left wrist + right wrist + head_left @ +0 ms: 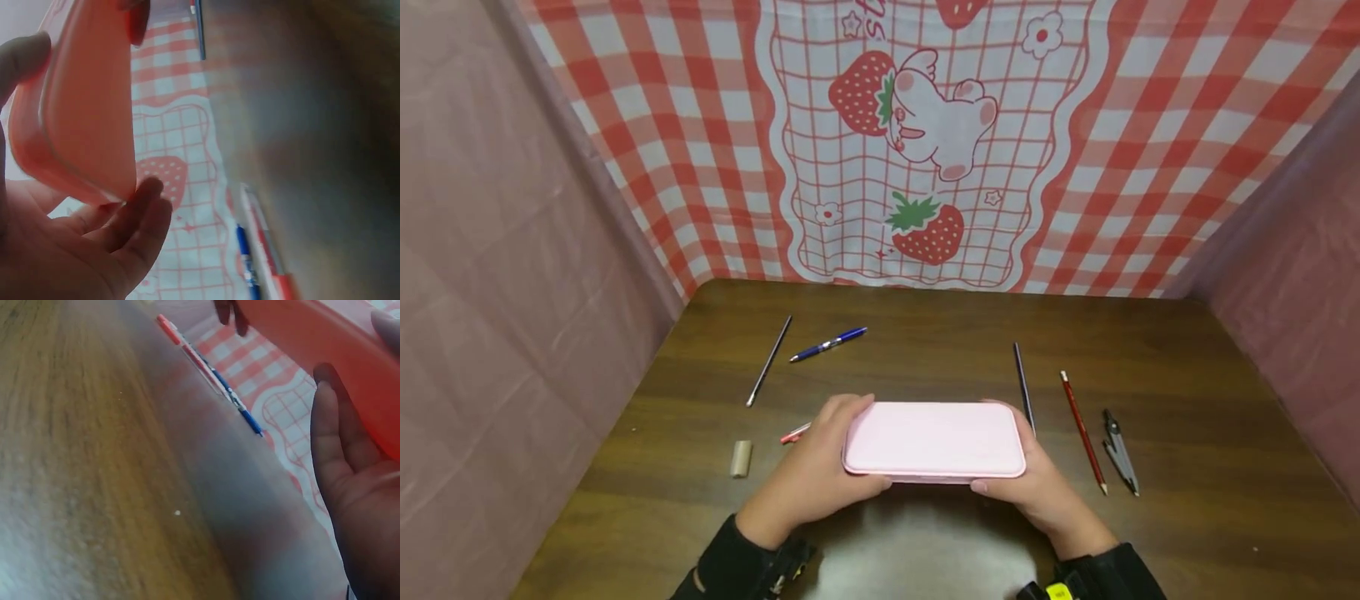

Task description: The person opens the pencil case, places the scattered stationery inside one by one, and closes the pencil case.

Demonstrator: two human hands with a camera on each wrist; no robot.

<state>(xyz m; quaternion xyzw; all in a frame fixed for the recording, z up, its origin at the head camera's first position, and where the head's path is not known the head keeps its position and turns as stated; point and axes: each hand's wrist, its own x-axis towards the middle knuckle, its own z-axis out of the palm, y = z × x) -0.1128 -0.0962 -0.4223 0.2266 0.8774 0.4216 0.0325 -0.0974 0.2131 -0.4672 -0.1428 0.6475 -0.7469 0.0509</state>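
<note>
1. Two hands hold one pink case (934,439) just above the brown surface (1187,517), no label readable.
2. Left hand (820,471) grips its left end.
3. Right hand (1037,483) grips its right end.
4. Blue pen (828,343) lies well beyond.

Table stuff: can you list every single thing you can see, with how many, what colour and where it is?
pencil case: 1, pink, held at both ends, centre front
blue pen: 1, blue, back left
thin stick: 1, dark, far left
eraser: 1, beige, left front
red pen: 1, red, partly hidden by the left hand
dark pencil: 1, dark, right of centre
red pencil: 1, red, right
compass: 1, grey, far right
table: 1, brown wood
cloth: 1, red-white check, behind
left hand: grips the case
right hand: grips the case
</note>
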